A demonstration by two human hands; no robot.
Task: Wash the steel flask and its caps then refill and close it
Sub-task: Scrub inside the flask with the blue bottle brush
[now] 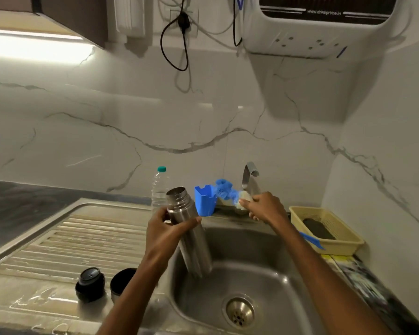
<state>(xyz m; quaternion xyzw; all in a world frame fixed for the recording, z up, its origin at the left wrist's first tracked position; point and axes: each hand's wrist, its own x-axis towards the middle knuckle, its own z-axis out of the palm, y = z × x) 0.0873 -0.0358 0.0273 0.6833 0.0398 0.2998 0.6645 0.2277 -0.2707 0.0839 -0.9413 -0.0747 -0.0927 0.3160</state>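
My left hand (pixel 166 232) grips the open steel flask (pixel 191 238) by its upper body and holds it tilted over the sink basin (pixel 264 281), mouth up. My right hand (pixel 264 207) is at the base of the tap (pixel 249 176), fingers curled round a pale scrubber (pixel 242 198) beside a blue scrub (pixel 224 188). On the draining board (pixel 58 250) stand the black inner stopper (pixel 90 284) and the flask's outer cap (pixel 121 281), which my left forearm partly hides.
A clear plastic bottle (pixel 159 187) with a teal cap stands behind the flask. A blue holder (pixel 205 200) sits at the sink's back rim. A yellow basket (pixel 329 228) lies right of the sink. A water purifier (pixel 324 25) hangs on the wall above.
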